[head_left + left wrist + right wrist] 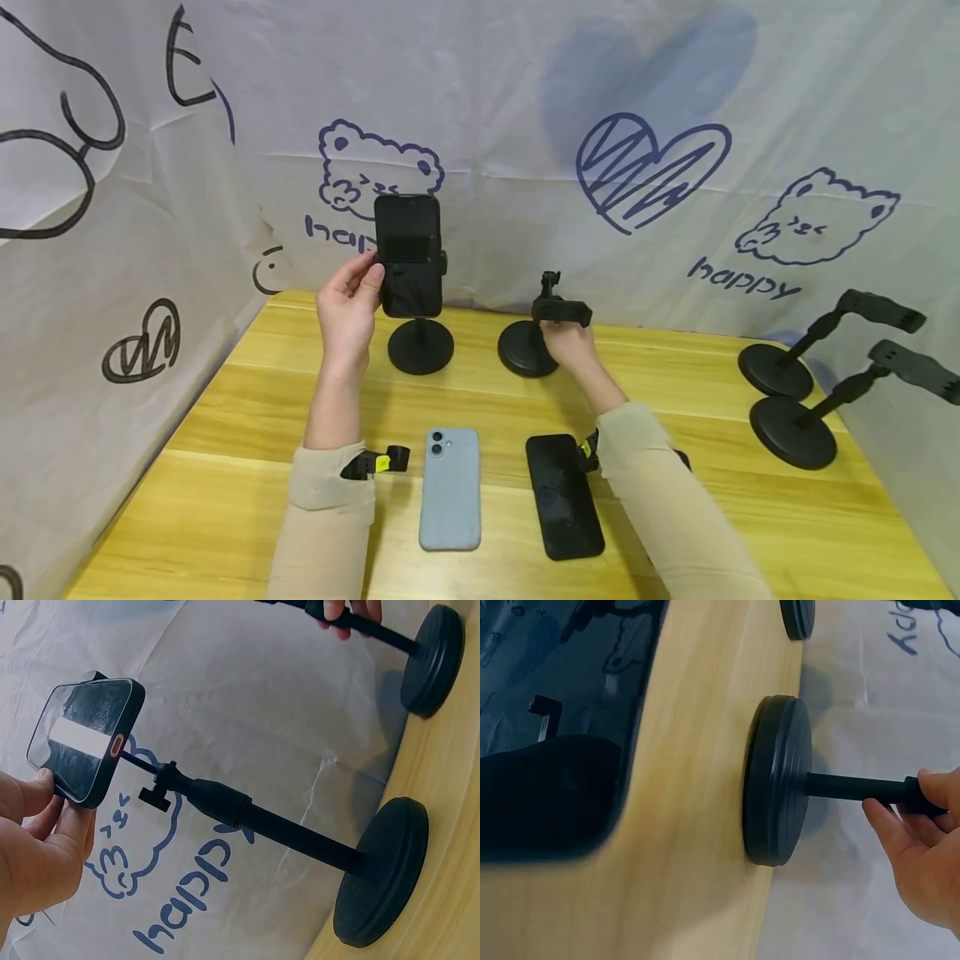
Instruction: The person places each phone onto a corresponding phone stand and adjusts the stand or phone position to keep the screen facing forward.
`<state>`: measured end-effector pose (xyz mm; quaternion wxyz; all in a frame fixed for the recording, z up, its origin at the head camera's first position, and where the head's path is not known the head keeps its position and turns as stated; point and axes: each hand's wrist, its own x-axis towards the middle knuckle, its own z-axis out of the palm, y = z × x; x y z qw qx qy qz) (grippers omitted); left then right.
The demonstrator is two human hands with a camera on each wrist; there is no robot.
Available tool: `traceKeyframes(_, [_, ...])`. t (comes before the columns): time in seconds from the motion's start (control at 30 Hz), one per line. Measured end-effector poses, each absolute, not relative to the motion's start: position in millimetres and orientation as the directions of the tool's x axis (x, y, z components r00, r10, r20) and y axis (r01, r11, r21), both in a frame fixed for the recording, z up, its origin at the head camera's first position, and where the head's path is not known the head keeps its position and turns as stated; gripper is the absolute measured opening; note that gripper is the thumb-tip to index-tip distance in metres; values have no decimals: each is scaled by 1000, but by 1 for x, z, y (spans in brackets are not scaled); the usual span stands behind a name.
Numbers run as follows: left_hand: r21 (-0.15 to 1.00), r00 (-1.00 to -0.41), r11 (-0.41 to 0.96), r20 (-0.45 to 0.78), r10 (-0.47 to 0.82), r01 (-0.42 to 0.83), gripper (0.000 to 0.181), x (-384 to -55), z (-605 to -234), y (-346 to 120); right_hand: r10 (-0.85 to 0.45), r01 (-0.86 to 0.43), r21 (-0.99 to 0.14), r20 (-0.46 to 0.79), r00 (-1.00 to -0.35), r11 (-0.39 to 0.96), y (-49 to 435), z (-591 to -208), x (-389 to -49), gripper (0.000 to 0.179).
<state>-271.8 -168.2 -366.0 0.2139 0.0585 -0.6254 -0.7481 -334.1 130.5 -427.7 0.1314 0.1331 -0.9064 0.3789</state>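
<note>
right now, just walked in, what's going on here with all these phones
A person's left hand pinches the edge of a phone atop a stand. The right hand grips the pole of a second stand, which has no phone on it. A pale phone and a black phone lie on the table.

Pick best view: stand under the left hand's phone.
Left wrist: the stand shows side-on, base, pole and knob visible. Head shows the base, but the phone hides much above; right wrist catches part of the base at the top edge.
</note>
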Motion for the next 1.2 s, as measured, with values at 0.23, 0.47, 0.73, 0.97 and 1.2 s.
traceKeyframes(0.23, [965, -904, -114, 177, -390, 238, 37, -272, -368, -168, -224, -404, -589, 356, -907, 700, 106, -433, -334, 23])
traceKeyframes(0.47, [961, -901, -116, 189, -390, 252, 36, -274, -368, -167, -215, -395, -637, 344, -914, 662, 86, -431, -331, 17])
traceKeyframes(0.73, [960, -905, -124, 187, -383, 251, 37, -274, -368, -166, -214, -325, -825, 252, -944, 463, 76, -433, -328, 40])
traceKeyframes(0.97, [957, -889, -83, 223, -400, 278, 38, -271, -367, -168, -216, -362, -723, 290, -932, 588, 73, -432, -328, 42])
traceKeyframes(1.2, [816, -671, 107, 535, -514, 568, 35, -267, -361, -158, -210, -371, -745, 306, -929, 554, 72, -435, -331, 26])
